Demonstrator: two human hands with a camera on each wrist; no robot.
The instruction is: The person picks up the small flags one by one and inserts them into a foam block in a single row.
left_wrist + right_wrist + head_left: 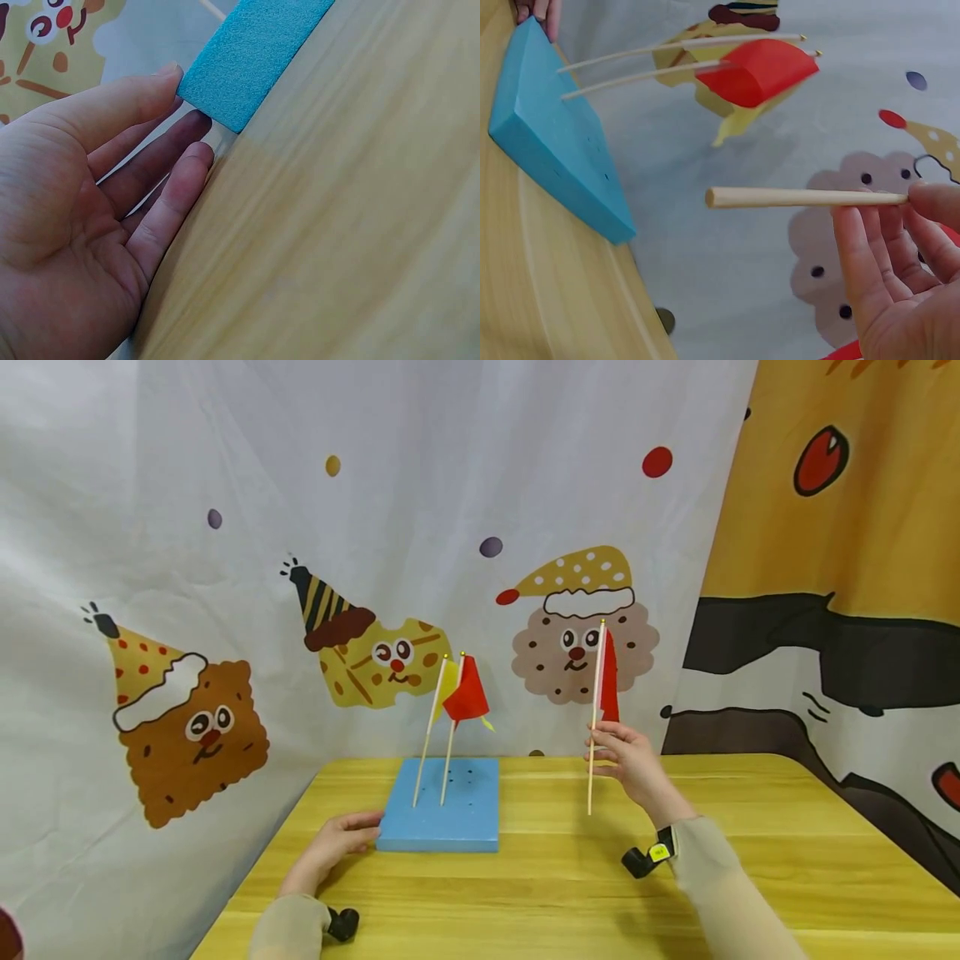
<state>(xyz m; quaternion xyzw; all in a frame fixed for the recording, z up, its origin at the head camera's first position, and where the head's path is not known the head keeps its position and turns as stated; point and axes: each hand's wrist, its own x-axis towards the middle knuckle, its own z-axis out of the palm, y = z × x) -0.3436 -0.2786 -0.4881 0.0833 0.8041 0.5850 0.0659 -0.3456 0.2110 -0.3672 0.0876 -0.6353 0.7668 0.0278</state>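
A blue foam block (472, 827) lies flat on the table, its top dotted with several small holes. Two small flags stand in it, a yellow flag (447, 681) and a red flag (468, 692), both on thin wooden sticks. My left hand (342, 843) touches the block's left edge with fingers extended; thumb and fingertips meet its corner in the left wrist view. To the right of the block, my right hand (630, 764) pinches the stick of another red flag (609, 681) between thumb and fingers. That flag is upright, and its bare lower stick end (780, 197) points down.
A wooden table (540, 893) carries the block. Behind it hangs a white curtain (450, 460) printed with cartoon biscuits, and an orange and black printed cloth (840, 552) hangs at the right.
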